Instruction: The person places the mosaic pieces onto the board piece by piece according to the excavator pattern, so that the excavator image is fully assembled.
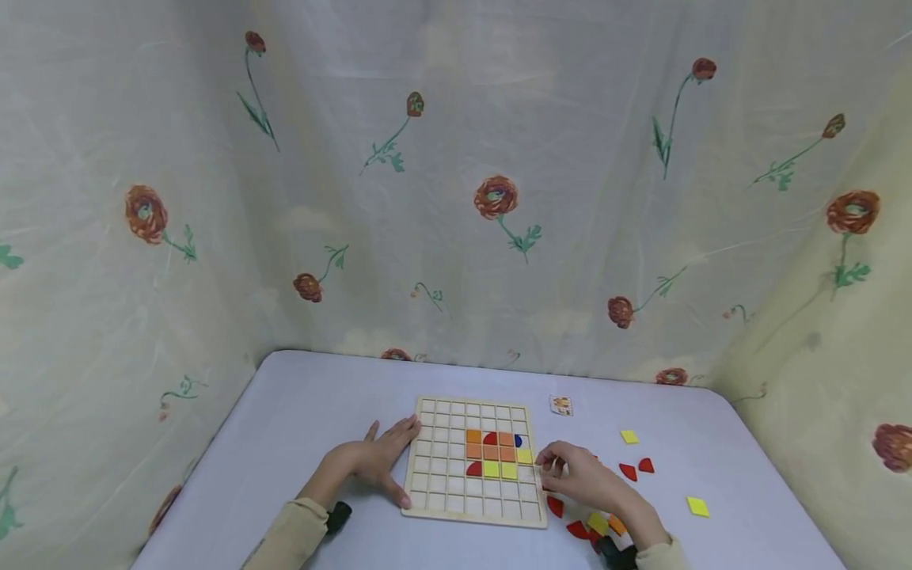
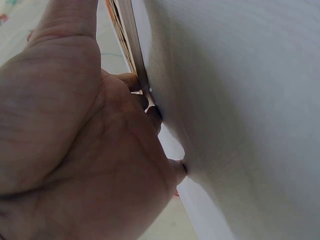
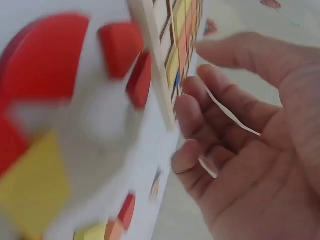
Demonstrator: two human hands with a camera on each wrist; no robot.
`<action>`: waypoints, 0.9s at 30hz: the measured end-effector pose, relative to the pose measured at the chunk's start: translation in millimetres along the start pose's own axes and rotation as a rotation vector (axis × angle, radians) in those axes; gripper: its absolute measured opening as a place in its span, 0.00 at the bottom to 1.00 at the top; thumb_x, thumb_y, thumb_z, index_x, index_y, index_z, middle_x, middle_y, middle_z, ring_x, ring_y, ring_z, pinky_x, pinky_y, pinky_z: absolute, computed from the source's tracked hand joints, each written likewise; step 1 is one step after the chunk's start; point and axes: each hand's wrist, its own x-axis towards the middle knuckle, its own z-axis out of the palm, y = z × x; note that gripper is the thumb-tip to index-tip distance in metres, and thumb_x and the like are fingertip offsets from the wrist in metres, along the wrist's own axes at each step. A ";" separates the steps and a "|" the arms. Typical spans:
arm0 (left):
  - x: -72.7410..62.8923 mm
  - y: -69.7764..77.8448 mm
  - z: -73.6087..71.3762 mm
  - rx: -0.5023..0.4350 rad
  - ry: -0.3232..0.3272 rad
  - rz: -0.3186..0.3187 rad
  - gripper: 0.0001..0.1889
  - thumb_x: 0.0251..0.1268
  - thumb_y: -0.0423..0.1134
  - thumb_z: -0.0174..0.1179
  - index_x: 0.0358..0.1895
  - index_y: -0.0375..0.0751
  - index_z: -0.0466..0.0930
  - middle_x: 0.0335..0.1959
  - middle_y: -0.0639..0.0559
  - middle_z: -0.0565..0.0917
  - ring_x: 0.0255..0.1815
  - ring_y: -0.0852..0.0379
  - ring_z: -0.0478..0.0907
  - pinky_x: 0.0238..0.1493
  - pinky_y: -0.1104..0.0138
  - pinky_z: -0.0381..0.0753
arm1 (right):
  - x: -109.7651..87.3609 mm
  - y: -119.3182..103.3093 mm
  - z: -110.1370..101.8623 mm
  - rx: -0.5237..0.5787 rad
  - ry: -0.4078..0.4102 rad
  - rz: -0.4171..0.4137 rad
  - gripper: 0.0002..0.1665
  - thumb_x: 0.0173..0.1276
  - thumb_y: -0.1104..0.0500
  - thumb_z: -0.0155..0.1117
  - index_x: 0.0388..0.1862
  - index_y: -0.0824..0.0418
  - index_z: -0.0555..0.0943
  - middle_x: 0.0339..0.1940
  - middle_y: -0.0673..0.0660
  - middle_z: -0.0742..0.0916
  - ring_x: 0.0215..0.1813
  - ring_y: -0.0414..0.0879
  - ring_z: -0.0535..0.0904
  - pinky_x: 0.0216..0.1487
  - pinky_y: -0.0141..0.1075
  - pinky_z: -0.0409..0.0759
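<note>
A wooden grid board (image 1: 436, 502) lies on the table, with orange, red, yellow and blue flat tiles set in its middle and right cells. My left hand (image 1: 378, 459) is spread along the board's left edge, thumb at the near corner and fingertips farther up the side. In the left wrist view the fingers of the left hand (image 2: 115, 150) reach the edge of the board (image 2: 131, 42). My right hand (image 1: 579, 475) hovers at the board's right edge, next to a yellow square tile (image 1: 524, 456). Nothing shows between the loosely bent fingers of the right hand (image 3: 240, 115).
Right of the board lie loose red quarter-round pieces (image 1: 578, 530), a yellow tile (image 1: 597, 523) and an orange piece (image 1: 617, 525), partly under the right forearm. Farther right are yellow squares (image 1: 697, 507) and red pieces (image 1: 628, 472). A small picture card (image 1: 561, 405) lies beyond the board.
</note>
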 end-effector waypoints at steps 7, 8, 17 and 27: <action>-0.7 -2.3 -0.9 -0.013 0.001 -0.004 0.67 0.37 0.65 0.73 0.78 0.41 0.43 0.80 0.47 0.41 0.81 0.49 0.37 0.75 0.40 0.34 | -13.6 22.4 2.4 0.010 -0.058 0.087 0.23 0.52 0.50 0.77 0.43 0.55 0.79 0.34 0.51 0.80 0.37 0.45 0.72 0.35 0.32 0.75; -1.0 -2.5 -1.2 -0.013 -0.004 -0.004 0.67 0.37 0.66 0.73 0.78 0.41 0.42 0.80 0.47 0.40 0.81 0.49 0.36 0.75 0.40 0.33 | -14.0 24.7 4.4 0.023 -0.061 0.083 0.23 0.52 0.50 0.77 0.43 0.55 0.78 0.34 0.51 0.80 0.37 0.45 0.72 0.35 0.31 0.75; -0.8 -2.1 -2.4 -0.016 -0.008 0.009 0.67 0.38 0.66 0.72 0.78 0.41 0.41 0.80 0.46 0.40 0.81 0.47 0.36 0.75 0.39 0.32 | -16.5 28.1 7.5 0.044 -0.021 0.118 0.17 0.56 0.54 0.75 0.42 0.55 0.79 0.31 0.51 0.80 0.35 0.44 0.74 0.33 0.30 0.76; 1.7 -1.0 1.6 -0.004 0.007 -0.001 0.67 0.37 0.65 0.74 0.78 0.41 0.43 0.80 0.46 0.41 0.81 0.49 0.37 0.75 0.39 0.35 | -10.2 39.0 1.8 -0.066 0.146 0.251 0.16 0.57 0.51 0.74 0.34 0.56 0.75 0.23 0.52 0.78 0.27 0.43 0.73 0.29 0.32 0.70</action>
